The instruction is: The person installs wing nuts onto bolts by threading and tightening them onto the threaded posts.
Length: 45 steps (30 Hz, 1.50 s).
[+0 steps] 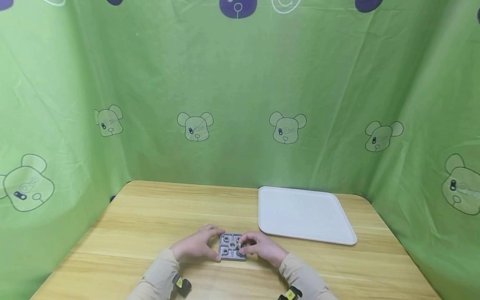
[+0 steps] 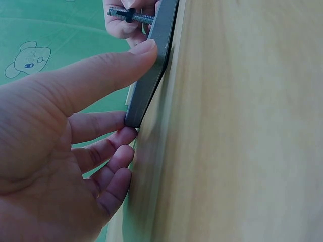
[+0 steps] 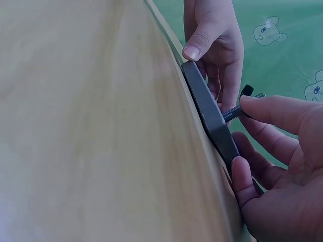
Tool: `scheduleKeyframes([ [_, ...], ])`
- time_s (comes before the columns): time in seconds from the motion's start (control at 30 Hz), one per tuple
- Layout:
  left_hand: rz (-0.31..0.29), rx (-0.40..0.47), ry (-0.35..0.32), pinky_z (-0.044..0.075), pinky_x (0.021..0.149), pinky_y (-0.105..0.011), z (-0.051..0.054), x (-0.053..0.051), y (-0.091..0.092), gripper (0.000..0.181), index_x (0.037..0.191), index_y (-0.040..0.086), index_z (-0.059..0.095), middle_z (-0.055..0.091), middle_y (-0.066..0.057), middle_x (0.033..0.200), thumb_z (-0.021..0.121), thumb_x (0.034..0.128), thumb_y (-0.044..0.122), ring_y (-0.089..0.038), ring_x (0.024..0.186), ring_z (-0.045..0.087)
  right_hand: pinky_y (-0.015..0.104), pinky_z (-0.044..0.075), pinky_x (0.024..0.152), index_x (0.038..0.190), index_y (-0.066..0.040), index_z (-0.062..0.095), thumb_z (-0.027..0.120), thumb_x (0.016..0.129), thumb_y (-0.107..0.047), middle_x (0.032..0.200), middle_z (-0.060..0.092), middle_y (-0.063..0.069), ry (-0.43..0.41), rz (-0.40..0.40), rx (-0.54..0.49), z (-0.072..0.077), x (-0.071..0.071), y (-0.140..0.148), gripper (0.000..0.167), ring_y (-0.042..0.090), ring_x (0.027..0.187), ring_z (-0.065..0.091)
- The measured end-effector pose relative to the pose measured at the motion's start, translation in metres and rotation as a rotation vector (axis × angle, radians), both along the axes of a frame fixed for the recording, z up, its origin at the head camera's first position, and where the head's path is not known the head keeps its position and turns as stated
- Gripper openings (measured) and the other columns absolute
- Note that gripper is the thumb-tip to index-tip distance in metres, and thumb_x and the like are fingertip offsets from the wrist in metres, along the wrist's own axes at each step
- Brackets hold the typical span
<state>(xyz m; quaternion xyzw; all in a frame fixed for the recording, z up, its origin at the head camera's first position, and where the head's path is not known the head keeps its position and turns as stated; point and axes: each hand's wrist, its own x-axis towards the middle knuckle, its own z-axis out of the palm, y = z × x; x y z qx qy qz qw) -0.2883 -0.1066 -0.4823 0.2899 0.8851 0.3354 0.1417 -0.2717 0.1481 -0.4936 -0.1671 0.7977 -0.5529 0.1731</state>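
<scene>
A grey square metal plate with round recessed holes lies on the wooden table. My left hand holds its left side, thumb at the near corner and index finger at the far corner. From the plate's right part a threaded bolt sticks up, carrying a small black nut-like piece. Thumb and index finger of my right hand pinch the bolt near its top, around that black piece. Other right fingers touch the plate's edge in the right wrist view. The bolt's lower end is hidden in the plate.
A white rectangular tray lies at the table's back right, just beyond my right hand. The wooden table is bordered at the back and sides by a green curtain with bear prints.
</scene>
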Motion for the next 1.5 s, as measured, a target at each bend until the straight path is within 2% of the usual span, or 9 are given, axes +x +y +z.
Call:
scheduleKeyframes([
  [0.3, 0.007, 0.006, -0.006, 0.029, 0.113, -0.066, -0.002, 0.001, 0.0, 0.086, 0.143, 0.007, 0.045, 0.043, -0.016, 0.147, 0.083, 0.0697, 0.03, -0.039, 0.137, 0.037, 0.025, 0.04, 0.073, 0.095, 0.004, 0.061, 0.073, 0.078, -0.01, 0.083, 0.053, -0.003, 0.015, -0.043, 0.022, 0.002, 0.002, -0.005, 0.025, 0.014, 0.081, 0.048],
  [0.47, 0.011, 0.009, -0.009, 0.029, 0.113, -0.066, -0.002, 0.001, 0.0, 0.086, 0.143, 0.007, 0.046, 0.043, -0.016, 0.146, 0.084, 0.0695, 0.03, -0.039, 0.136, 0.037, 0.022, 0.039, 0.065, 0.094, 0.003, 0.061, 0.074, 0.078, -0.011, 0.082, 0.052, -0.003, 0.017, -0.058, 0.026, 0.001, 0.003, -0.005, 0.025, 0.012, 0.079, 0.047],
  [0.57, 0.013, 0.007, -0.01, 0.029, 0.113, -0.066, -0.001, 0.001, 0.0, 0.086, 0.143, 0.007, 0.046, 0.042, -0.016, 0.147, 0.083, 0.0697, 0.029, -0.039, 0.137, 0.036, 0.023, 0.04, 0.067, 0.095, 0.003, 0.061, 0.074, 0.077, -0.01, 0.083, 0.052, -0.003, 0.016, -0.047, 0.021, 0.0, 0.002, -0.004, 0.026, 0.013, 0.08, 0.048],
  [0.7, 0.015, 0.003, -0.006, 0.029, 0.113, -0.066, -0.001, 0.001, 0.0, 0.085, 0.143, 0.008, 0.046, 0.041, -0.017, 0.148, 0.083, 0.0699, 0.03, -0.04, 0.137, 0.036, 0.026, 0.041, 0.079, 0.099, 0.002, 0.061, 0.073, 0.076, -0.008, 0.088, 0.054, 0.0, -0.009, -0.01, -0.001, -0.002, 0.0, -0.001, 0.028, 0.015, 0.085, 0.049],
  [0.87, 0.011, 0.005, 0.001, 0.03, 0.113, -0.066, -0.002, 0.001, 0.0, 0.086, 0.143, 0.008, 0.046, 0.042, -0.017, 0.147, 0.083, 0.0695, 0.03, -0.04, 0.136, 0.037, 0.029, 0.04, 0.084, 0.106, -0.001, 0.062, 0.064, 0.077, -0.005, 0.101, 0.06, 0.005, -0.04, 0.008, -0.006, -0.002, -0.002, 0.004, 0.03, 0.017, 0.094, 0.052],
  [1.03, 0.003, 0.003, 0.013, 0.031, 0.113, -0.065, -0.002, 0.0, 0.0, 0.085, 0.143, 0.007, 0.046, 0.044, -0.016, 0.146, 0.083, 0.0698, 0.03, -0.039, 0.135, 0.038, 0.029, 0.039, 0.082, 0.108, -0.002, 0.063, 0.058, 0.08, -0.009, 0.11, 0.064, 0.006, -0.051, 0.005, -0.001, -0.001, -0.002, 0.006, 0.03, 0.017, 0.097, 0.052],
  [1.5, -0.005, -0.013, 0.027, 0.032, 0.112, -0.064, -0.002, -0.001, -0.001, 0.085, 0.143, 0.007, 0.045, 0.044, -0.016, 0.145, 0.083, 0.0707, 0.032, -0.038, 0.134, 0.039, 0.028, 0.042, 0.075, 0.115, 0.0, 0.066, 0.06, 0.085, -0.011, 0.12, 0.063, 0.012, -0.047, 0.034, -0.026, -0.001, -0.003, 0.007, 0.032, 0.016, 0.097, 0.051],
])
